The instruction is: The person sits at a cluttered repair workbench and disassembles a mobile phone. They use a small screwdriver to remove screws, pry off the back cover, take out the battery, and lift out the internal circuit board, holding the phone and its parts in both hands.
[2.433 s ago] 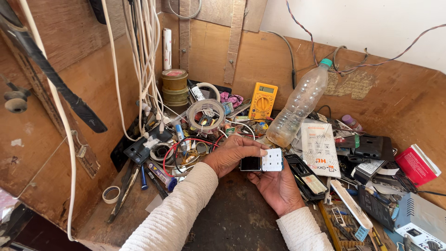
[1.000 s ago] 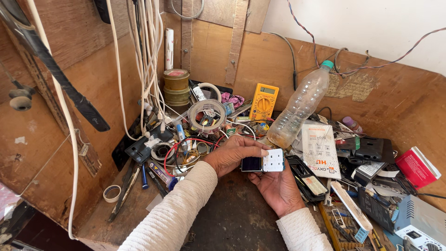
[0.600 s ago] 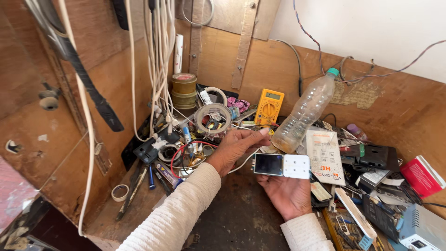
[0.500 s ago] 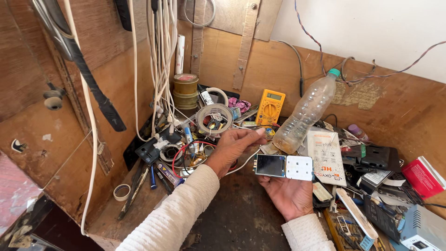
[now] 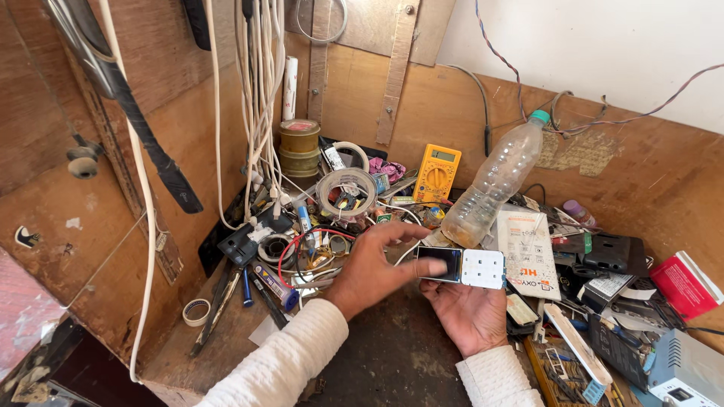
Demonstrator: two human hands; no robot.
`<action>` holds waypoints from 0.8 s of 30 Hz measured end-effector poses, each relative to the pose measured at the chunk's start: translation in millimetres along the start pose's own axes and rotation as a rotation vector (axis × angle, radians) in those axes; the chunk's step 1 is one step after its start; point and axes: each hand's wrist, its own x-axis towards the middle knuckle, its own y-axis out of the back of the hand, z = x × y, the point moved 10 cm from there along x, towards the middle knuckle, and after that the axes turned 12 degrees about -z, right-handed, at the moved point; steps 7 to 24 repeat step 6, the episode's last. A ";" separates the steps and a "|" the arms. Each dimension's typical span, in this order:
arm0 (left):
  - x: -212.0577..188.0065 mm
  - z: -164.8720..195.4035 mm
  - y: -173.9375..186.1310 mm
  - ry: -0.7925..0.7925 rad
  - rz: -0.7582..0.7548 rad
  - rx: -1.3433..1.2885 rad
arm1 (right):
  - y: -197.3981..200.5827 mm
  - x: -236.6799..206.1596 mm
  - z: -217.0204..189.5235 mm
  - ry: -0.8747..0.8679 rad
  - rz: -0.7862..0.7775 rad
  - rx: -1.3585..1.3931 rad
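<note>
Two bare hands meet over one small rectangular device, half black screen, half white keypad [image 5: 472, 266]. The right hand [image 5: 471, 313] cradles it, fingers curled beneath; the left hand [image 5: 375, 267] thumb presses its screen, above a cluttered wooden surface [image 5: 392, 362] with one clear plastic bottle [image 5: 494, 181] and one yellow multimeter [image 5: 437, 172]

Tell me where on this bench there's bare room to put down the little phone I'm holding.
The clearest bare patch is the dark bench top between your two sleeves, just below the small phone. A narrower strip lies at the left front edge near the tape roll. Everything behind your left hand and to the right of your right hand is crowded with wires, tools and boxes.
</note>
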 end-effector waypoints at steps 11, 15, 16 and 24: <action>-13.6 17.4 -12.4 -0.078 -0.017 0.428 | 21.3 4.4 4.3 -0.006 -0.039 -0.007; -13.6 17.4 -12.4 -0.078 -0.017 0.428 | 21.3 4.4 4.3 -0.006 -0.039 -0.007; -13.6 17.4 -12.4 -0.078 -0.017 0.428 | 21.3 4.4 4.3 -0.006 -0.039 -0.007; -13.6 17.4 -12.4 -0.078 -0.017 0.428 | 21.3 4.4 4.3 -0.006 -0.039 -0.007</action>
